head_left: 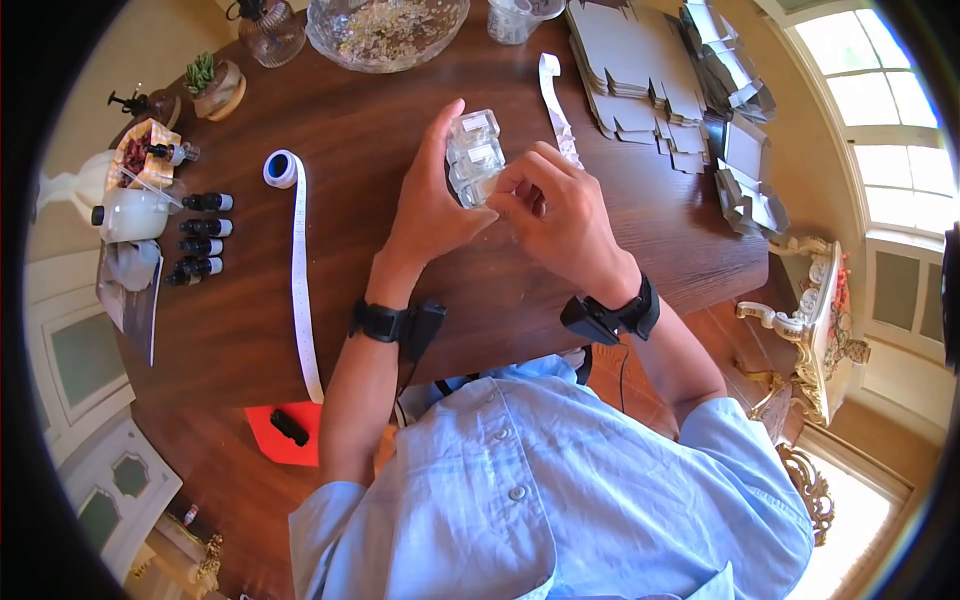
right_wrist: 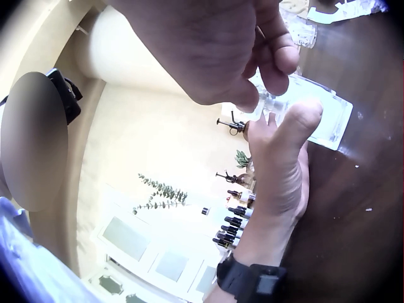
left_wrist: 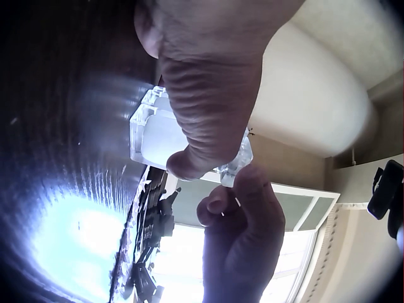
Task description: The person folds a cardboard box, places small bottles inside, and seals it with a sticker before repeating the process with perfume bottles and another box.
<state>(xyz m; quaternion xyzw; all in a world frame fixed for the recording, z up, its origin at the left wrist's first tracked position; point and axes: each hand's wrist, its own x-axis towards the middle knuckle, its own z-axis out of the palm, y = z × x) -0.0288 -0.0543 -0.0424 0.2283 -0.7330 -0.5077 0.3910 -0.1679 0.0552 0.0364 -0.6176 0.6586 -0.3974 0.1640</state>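
Several clear square glass bottles (head_left: 474, 155) with white labels stand in a cluster on the brown table. The left hand (head_left: 425, 195) wraps round them from the left, its thumb across the near side; in the left wrist view that thumb lies over a frosted-looking bottle (left_wrist: 163, 137). The right hand (head_left: 565, 215) is at the near right bottle, thumb and fingertips pinched together at its top. In the right wrist view the right hand (right_wrist: 214, 50) has its fingertips at the neck of a bottle (right_wrist: 325, 120); what they pinch is mostly hidden.
A roll of label tape (head_left: 282, 169) trails a strip toward the front edge. Dark dropper bottles (head_left: 205, 227) stand at left. Flat grey boxes (head_left: 640, 60) are stacked back right, near another label strip (head_left: 550, 95). A glass bowl (head_left: 385, 35) sits at the back.
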